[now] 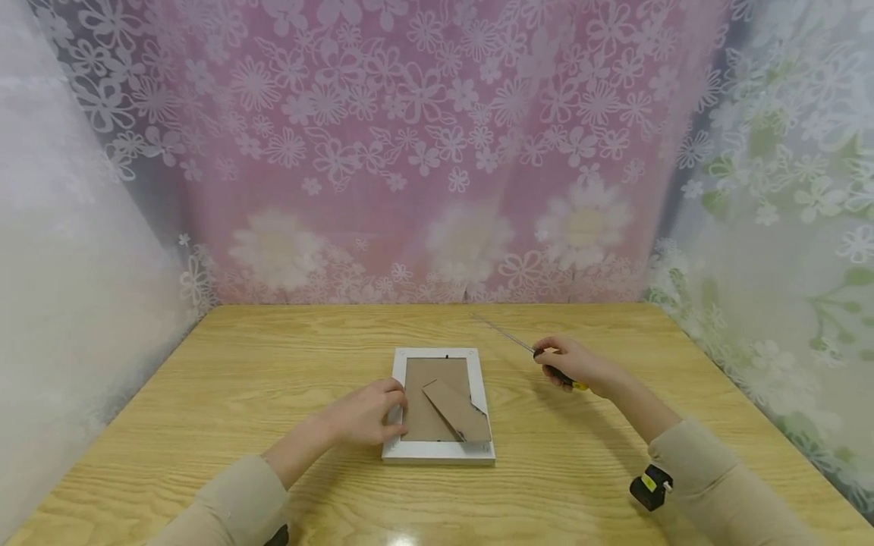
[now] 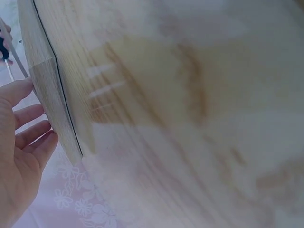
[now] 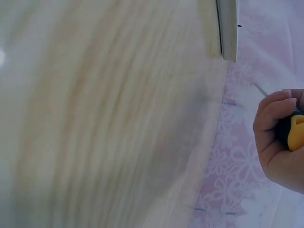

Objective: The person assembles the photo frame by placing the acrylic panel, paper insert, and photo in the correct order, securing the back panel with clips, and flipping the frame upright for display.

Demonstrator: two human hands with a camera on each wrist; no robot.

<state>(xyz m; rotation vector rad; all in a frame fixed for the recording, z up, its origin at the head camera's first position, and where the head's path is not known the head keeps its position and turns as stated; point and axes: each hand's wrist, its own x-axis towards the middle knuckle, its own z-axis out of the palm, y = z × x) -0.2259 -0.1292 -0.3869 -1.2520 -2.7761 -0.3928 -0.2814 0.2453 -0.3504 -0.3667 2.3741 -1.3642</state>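
Beige sleeves (image 1: 710, 464) flank a white picture frame (image 1: 438, 452), back up at six o'clock, its backing board (image 1: 416, 409) seated; tool work there looks yet to start. The left hand (image 1: 365, 413), fingers relaxed, touches its nine o'clock side; the right hand (image 1: 580, 362) clamps a screwdriver (image 1: 560, 375), clear at two o'clock.

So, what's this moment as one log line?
left hand: touching white frame; right hand: gripping screwdriver; frame: face down; screwdriver: apart from frame
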